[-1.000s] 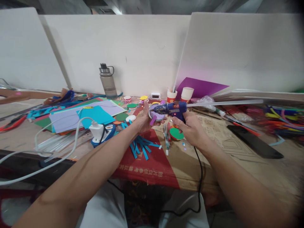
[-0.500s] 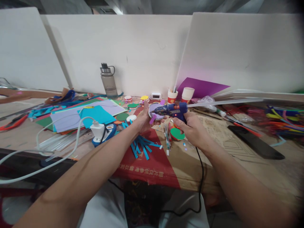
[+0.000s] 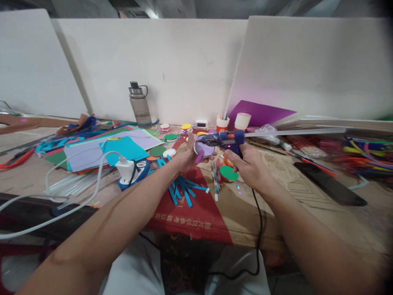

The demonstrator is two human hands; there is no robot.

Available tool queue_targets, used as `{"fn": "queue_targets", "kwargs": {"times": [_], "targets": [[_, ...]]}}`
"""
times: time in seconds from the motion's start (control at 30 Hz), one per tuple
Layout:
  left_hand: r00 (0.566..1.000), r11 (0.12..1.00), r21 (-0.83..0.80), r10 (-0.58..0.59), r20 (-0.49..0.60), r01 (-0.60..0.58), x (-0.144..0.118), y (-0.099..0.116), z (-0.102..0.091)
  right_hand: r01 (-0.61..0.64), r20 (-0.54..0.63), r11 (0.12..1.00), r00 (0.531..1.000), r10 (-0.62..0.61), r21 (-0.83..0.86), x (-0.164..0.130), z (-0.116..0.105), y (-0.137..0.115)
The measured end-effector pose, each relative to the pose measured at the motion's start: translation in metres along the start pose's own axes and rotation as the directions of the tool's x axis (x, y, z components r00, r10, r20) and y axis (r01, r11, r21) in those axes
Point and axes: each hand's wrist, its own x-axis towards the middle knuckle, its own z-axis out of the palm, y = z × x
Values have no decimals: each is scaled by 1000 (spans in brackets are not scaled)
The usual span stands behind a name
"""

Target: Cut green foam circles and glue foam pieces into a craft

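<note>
Left hand [image 3: 186,155] cups a round lilac disc [image 3: 204,148] from behind, fingers curled round its rim, holding it up above the table; a small purple strip [image 3: 199,157] hangs at the disc's lower edge under the thumb. Palm side hidden; how the strip is fixed cannot be told.

Right hand [image 3: 248,164] is wrapped round the grip of a blue glue gun [image 3: 225,140], nozzle pointing left and touching, or just at, the disc's upper face; exact contact too small to make out. A red light shows on the gun body. A long clear glue stick [image 3: 291,132] runs out of its back to the right. The black cord [image 3: 258,229] drops from the hand over the table edge and is lost below.

Under the hands: a green disc [image 3: 228,173], blue paper strips [image 3: 183,190], a red panel of cardboard [image 3: 196,213] with a line of printed characters, upside down, not legible.

Left: white charger [image 3: 125,169] with a white cable, stacked coloured sheets [image 3: 116,147]. Back wall: a grey bottle [image 3: 139,105], two paper cups [image 3: 232,121] with red print too small to read, a purple sheet [image 3: 260,112]. Right: a black phone [image 3: 329,183] face down, a blurred heap of pipe cleaners [image 3: 365,157] cut off at the frame edge.
</note>
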Motion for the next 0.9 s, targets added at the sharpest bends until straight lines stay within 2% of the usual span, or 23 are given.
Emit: {"fn": "queue_targets", "kwargs": {"times": [0.4,0.63,0.9], "targets": [[999,999,-39,16,-44,-17,0,-2,0,7,-85,1000,996,-7,1,1,0,5],[997,998,-11,56,-55,-57,2,-1,0,-61,-91,998,994,61,1,1,-3,0],[997,998,-42,41,-64,-44,1,0,2,-59,-109,998,992,59,-5,1,-4,2]]}}
